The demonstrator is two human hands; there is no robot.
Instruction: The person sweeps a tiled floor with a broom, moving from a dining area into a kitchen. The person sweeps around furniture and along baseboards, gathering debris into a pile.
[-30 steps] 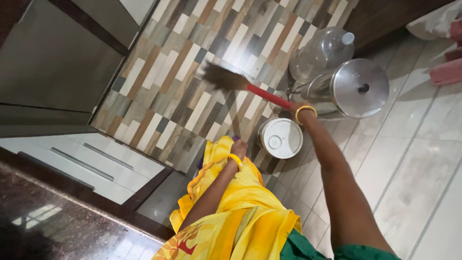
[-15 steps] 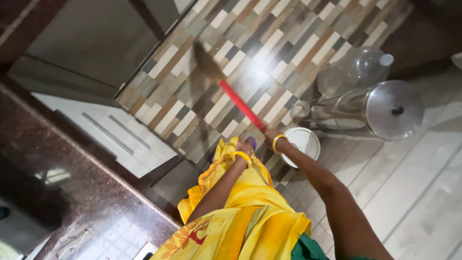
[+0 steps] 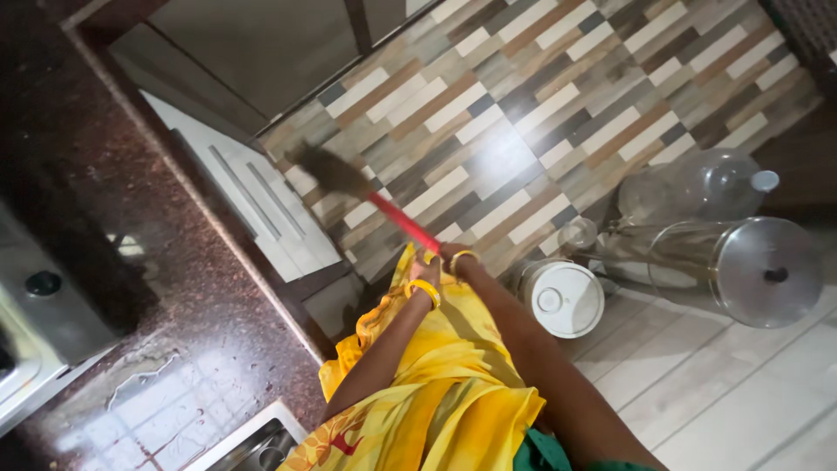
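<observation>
From the head camera I look down on both hands gripping a broom. My left hand (image 3: 425,269) is closed round the red handle (image 3: 403,221) at its near end, and my right hand (image 3: 453,255) is wrapped on it just beside the left, so the two grips almost touch. The broom head (image 3: 329,169), dark and brushy, rests out on the patterned tile floor (image 3: 558,105), close to the white drawer front (image 3: 261,218) of the cabinet along the floor's left edge.

A yellow garment (image 3: 436,384) hangs below my wrists and covers much of the near floor. To the right, at the edge where the patterned tiles meet the pale tiled surface (image 3: 724,392), stand a white lidded container (image 3: 565,298), a steel vessel with a knobbed lid (image 3: 741,269) and a clear plastic bottle (image 3: 697,187). The dark stone counter (image 3: 157,288) fills the left of the view, wet and reflective near its bottom edge.

To sweep well from here I judge the bristles should stay flat on the tiles and work tight along the cabinet edge, with short strokes. My hands sit very close together, so spreading them would likely give better control. I'd watch the hem of the garment and the containers on the right.
</observation>
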